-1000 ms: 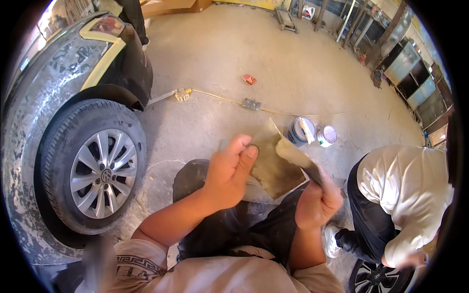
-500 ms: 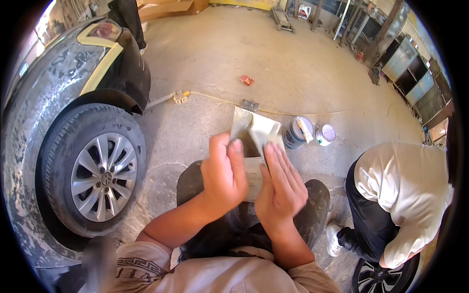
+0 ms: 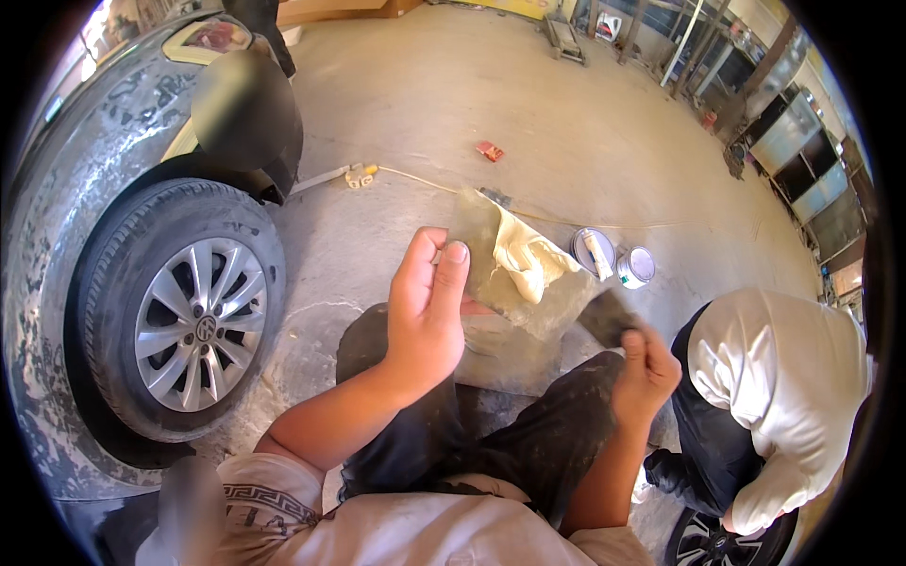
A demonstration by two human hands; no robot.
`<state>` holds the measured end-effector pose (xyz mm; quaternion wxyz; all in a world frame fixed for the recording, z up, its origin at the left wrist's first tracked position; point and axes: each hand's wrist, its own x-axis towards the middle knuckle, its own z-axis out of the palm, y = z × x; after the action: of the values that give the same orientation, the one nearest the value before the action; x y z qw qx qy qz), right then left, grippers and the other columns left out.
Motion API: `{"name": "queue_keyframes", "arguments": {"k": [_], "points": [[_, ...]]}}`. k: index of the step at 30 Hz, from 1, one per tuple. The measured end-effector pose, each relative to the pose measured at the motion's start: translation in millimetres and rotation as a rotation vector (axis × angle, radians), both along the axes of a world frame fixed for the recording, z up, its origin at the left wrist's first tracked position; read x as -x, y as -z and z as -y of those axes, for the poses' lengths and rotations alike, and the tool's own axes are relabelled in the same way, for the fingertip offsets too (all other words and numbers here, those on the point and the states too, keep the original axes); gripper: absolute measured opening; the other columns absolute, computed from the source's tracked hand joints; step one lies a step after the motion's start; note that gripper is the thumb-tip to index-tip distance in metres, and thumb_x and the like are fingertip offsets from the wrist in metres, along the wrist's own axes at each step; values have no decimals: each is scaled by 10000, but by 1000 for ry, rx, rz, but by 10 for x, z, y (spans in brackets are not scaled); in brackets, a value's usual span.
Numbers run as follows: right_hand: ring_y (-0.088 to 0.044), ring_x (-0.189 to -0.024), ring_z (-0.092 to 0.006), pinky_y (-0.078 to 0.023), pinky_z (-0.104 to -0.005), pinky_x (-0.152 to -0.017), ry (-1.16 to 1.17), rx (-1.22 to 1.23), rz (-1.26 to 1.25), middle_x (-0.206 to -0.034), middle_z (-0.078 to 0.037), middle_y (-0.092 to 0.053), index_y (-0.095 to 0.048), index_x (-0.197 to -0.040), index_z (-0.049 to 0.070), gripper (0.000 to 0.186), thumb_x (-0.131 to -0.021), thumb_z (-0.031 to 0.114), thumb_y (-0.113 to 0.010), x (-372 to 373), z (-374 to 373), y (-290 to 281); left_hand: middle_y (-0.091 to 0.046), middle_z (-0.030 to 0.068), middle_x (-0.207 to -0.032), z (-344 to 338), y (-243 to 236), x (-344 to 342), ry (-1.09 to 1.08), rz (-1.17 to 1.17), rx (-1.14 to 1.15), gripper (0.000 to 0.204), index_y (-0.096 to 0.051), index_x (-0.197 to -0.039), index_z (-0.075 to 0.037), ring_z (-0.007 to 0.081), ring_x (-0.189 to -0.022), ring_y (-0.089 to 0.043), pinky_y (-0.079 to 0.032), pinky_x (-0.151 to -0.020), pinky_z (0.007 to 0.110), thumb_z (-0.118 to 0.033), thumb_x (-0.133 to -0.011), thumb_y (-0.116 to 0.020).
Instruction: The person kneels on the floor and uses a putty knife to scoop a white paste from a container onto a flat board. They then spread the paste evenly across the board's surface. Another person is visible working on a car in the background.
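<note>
Between the thumb and fingers of my left hand [image 3: 425, 307] is a thin, flat mixing board [image 3: 476, 231], tilted over my knees. A thick cream-yellow lump of putty [image 3: 528, 262] is spread across its top. My right hand [image 3: 646, 375] is closed around a dark, flat putty spreader [image 3: 604, 316], blurred by motion, just right of the board's lower right corner. Beneath the board, a pale flat sheet [image 3: 510, 351] shows near my knees.
A car with patchy, sanded paint [image 3: 142, 118] and its wheel [image 3: 203, 325] stand at left. Two cans [image 3: 593, 247] [image 3: 637, 266] sit on the floor, a pale tube on the larger. A cord [image 3: 415, 177] crosses behind. At right a co-worker [image 3: 769, 368] bends over another wheel [image 3: 727, 542].
My right hand has moved right and down, off the board, with the spreader now showing in it. The board has turned flatter, exposing the putty. My left hand keeps its grip.
</note>
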<state>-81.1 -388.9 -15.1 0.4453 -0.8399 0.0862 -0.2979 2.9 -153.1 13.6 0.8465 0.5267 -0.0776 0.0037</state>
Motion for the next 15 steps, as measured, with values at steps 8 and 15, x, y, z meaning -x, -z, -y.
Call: {"name": "queue_keyframes", "arguments": {"k": [8,15], "points": [[-501,-680,-6,-357,-167,-591,-119,-960,190,-831,37,-634,-654,-920,34,112,-979,106,-592,-314,-697,121,-542,158,-611,84,33,201,-137,580,-679,134,-532,-1098,-16,356,-537,-579,-432,-487,392,-95,-990,-526],[-644,-856,-99,-510,-243,-757,-48,-1135,580,-975,-40,-686,-632,-1015,8,157,-1005,140,-548,-507,-233,-471,-603,166,-682,-12,25,152,207,777,-855,212,-524,-1165,-21,352,-582,-607,-457,-510,429,-94,-968,-548]]}}
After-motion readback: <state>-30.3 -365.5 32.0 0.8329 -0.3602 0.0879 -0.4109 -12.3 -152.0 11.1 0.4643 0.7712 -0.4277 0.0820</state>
